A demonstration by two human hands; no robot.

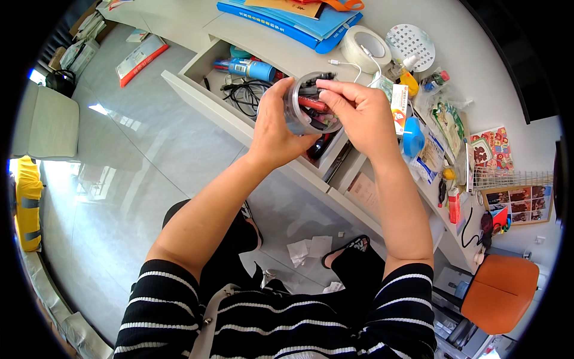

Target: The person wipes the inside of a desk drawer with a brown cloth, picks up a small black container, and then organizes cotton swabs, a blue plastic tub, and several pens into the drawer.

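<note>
My left hand (pixel 276 128) is wrapped round a clear round plastic jar (pixel 297 122), its mouth tilted toward me. Dark pens and a red stick-like item (pixel 313 104) fill the jar. At the jar's rim my right hand (pixel 362 110) pinches with thumb and forefinger near a black pen (pixel 323 76); the fingertips meet at its end. Below both hands an open drawer (pixel 203 99) sticks out from the desk. Inside it lie a blue cylindrical pen case (pixel 254 69), a coiled black cable (pixel 242 96) and several small items partly hidden by my hands.
On the white desk are blue folders (pixel 287 27), a roll of wide tape (pixel 359 51), a white cable and a small box (pixel 399 102). A second drawer (pixel 362 188) stands open nearer me. Paper scraps (pixel 308 250) lie on the floor; an orange chair (pixel 501 293) is at right.
</note>
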